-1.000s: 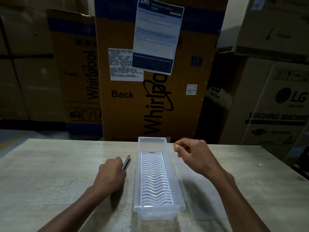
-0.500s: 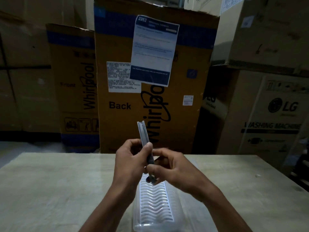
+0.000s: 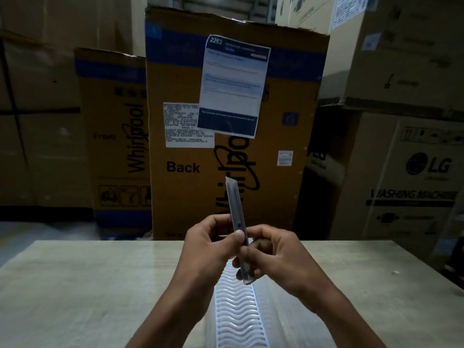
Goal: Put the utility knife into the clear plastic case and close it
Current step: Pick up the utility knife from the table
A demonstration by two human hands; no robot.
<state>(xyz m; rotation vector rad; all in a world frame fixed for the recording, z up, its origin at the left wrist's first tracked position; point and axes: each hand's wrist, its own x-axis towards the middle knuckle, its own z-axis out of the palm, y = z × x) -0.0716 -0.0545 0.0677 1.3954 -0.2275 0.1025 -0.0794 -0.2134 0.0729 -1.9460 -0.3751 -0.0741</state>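
Observation:
Both hands hold a slim grey utility knife (image 3: 235, 204) upright in front of me, above the table. My left hand (image 3: 211, 243) pinches its middle, with the thumb on the slider. My right hand (image 3: 272, 257) grips its lower end. A short piece of blade shows at the knife's top tip. Below the hands lies the long clear plastic case (image 3: 238, 315), open, with a white wavy insert in its floor. Its far end is hidden behind my hands.
The pale wooden table (image 3: 75, 285) reaches to both sides. Behind its far edge stand large cardboard appliance boxes (image 3: 190, 167), and more boxes (image 3: 411, 177) are stacked at the right. A faint clear lid (image 3: 311, 330) seems to lie right of the case.
My left hand lifted the knife off the table left of the case, and my right hand joined it. The knife now stands a bit straighter and the view has tilted up.

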